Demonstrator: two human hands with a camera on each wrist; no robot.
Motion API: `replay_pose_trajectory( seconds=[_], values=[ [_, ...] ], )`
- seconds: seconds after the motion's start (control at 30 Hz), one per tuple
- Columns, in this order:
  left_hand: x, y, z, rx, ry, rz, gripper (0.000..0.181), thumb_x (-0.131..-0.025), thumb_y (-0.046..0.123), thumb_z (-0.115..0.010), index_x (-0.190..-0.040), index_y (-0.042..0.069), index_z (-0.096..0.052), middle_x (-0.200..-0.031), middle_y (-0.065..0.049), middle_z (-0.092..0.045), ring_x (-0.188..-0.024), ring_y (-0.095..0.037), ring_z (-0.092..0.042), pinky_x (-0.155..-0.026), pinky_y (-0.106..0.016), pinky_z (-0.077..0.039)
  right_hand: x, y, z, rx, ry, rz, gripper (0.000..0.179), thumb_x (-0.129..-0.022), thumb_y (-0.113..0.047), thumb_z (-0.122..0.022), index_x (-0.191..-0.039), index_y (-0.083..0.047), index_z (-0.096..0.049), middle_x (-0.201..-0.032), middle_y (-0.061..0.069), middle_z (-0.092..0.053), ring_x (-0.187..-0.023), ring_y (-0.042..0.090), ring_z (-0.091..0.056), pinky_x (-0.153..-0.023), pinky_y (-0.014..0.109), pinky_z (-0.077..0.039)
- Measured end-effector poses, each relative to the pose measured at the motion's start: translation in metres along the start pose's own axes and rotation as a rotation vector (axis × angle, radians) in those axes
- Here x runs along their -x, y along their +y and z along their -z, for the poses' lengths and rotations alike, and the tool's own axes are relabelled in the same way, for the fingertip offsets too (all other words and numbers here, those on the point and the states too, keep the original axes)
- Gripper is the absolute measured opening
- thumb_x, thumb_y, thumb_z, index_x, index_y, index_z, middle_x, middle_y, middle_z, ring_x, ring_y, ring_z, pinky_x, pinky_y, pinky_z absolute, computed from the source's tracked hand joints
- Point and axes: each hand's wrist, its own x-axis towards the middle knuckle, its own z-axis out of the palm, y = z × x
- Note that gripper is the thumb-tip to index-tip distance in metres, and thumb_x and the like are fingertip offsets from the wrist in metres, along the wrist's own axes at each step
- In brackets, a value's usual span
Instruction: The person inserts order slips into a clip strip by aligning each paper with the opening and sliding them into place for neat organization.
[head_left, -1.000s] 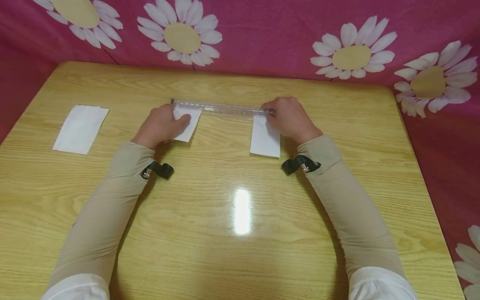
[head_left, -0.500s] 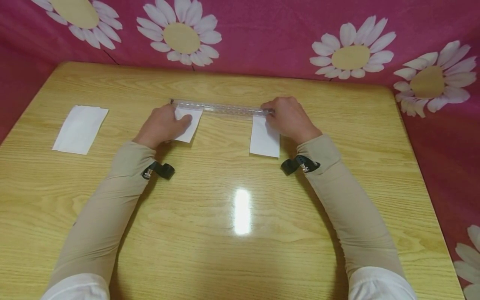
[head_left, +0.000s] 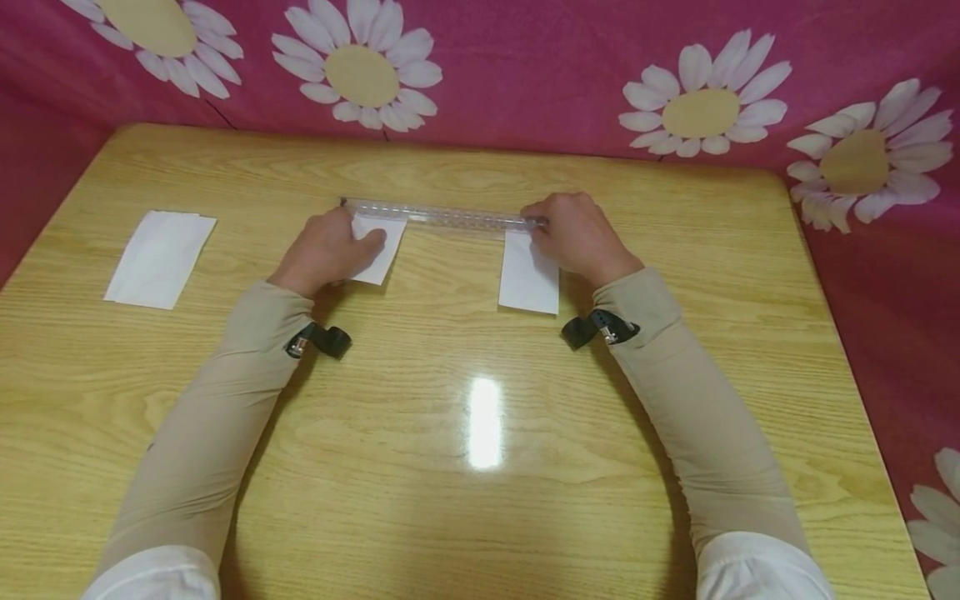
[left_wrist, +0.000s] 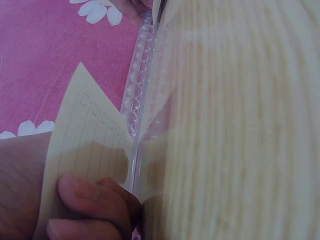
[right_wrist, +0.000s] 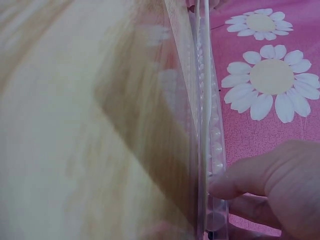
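A narrow clear plastic strip with a row of round bumps [head_left: 450, 217] spans the gap between both hands near the table's far side. At its left end the left hand [head_left: 318, 250] grips it with curled fingers. The left thumb lies over a white paper sheet [head_left: 382, 250]; in the left wrist view this sheet [left_wrist: 90, 130] shows ruled lines and small boxes. The right hand [head_left: 581, 237] pinches the strip's right end, its thumb on the bumpy edge [right_wrist: 216, 150] in the right wrist view. A second sheet [head_left: 529, 279] hangs or lies below that end, partly hidden by the hand.
Another white sheet [head_left: 161, 260] lies apart on the left of the wooden table [head_left: 420, 500]. A pink cloth with daisies [head_left: 525, 75] rises behind the table's far edge. Black wrist straps [head_left: 322, 342] sit at both cuffs.
The left hand and the sheet under its thumb have shifted very slightly right. The right hand and the strip stay almost where they were.
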Motion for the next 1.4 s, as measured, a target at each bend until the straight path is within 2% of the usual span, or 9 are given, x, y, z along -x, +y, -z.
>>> replay_pose_trajectory(
  seconds=[0.23,0.8,0.97,1.2,1.4],
  values=[
    [-0.0007,0.0018,-0.0009,-0.011,0.007,-0.002,0.068,-0.104,0.048,-0.047,-0.140,-0.009,-0.048,-0.108,-0.021,-0.060,-0.076,-0.026,-0.058,-0.071,-0.036,-0.047,-0.0002,0.0010,-0.0003,0.003,0.006,-0.004,0.036,-0.100,-0.009,-0.057,-0.135,-0.007,-0.068,-0.130,0.019,-0.071,-0.099,0.029,-0.060,-0.091,0.045,-0.052],
    [0.0000,0.0053,-0.0022,-0.016,0.002,0.014,0.071,-0.104,0.047,-0.047,-0.145,-0.010,-0.044,-0.112,-0.023,-0.060,-0.080,-0.027,-0.057,-0.072,-0.037,-0.048,-0.0002,0.0003,-0.0003,-0.006,0.006,-0.014,0.037,-0.099,-0.009,-0.058,-0.135,-0.008,-0.068,-0.133,0.019,-0.070,-0.101,0.030,-0.060,-0.093,0.045,-0.052],
    [-0.0006,0.0050,-0.0023,-0.019,-0.001,0.007,0.070,-0.104,0.047,-0.047,-0.142,-0.011,-0.045,-0.111,-0.023,-0.060,-0.084,-0.028,-0.057,-0.075,-0.038,-0.048,0.0002,0.0004,-0.0003,-0.005,0.013,0.002,0.037,-0.098,-0.008,-0.058,-0.133,-0.008,-0.069,-0.130,0.020,-0.071,-0.101,0.030,-0.062,-0.093,0.046,-0.053],
    [-0.0018,0.0053,-0.0037,-0.014,0.004,-0.002,0.063,-0.103,0.046,-0.048,-0.131,-0.011,-0.053,-0.104,-0.020,-0.060,-0.081,-0.026,-0.057,-0.067,-0.033,-0.046,0.0008,0.0000,0.0000,-0.006,0.009,0.012,0.036,-0.098,-0.007,-0.059,-0.133,-0.007,-0.070,-0.127,0.021,-0.072,-0.098,0.030,-0.063,-0.089,0.045,-0.054],
    [-0.0025,0.0067,-0.0048,-0.011,0.008,-0.013,0.062,-0.103,0.046,-0.047,-0.130,-0.010,-0.055,-0.105,-0.021,-0.061,-0.082,-0.027,-0.057,-0.069,-0.034,-0.047,0.0007,0.0002,0.0009,-0.008,0.001,0.008,0.038,-0.098,-0.007,-0.058,-0.134,-0.007,-0.068,-0.131,0.021,-0.071,-0.098,0.030,-0.062,-0.090,0.044,-0.053]
  ],
)
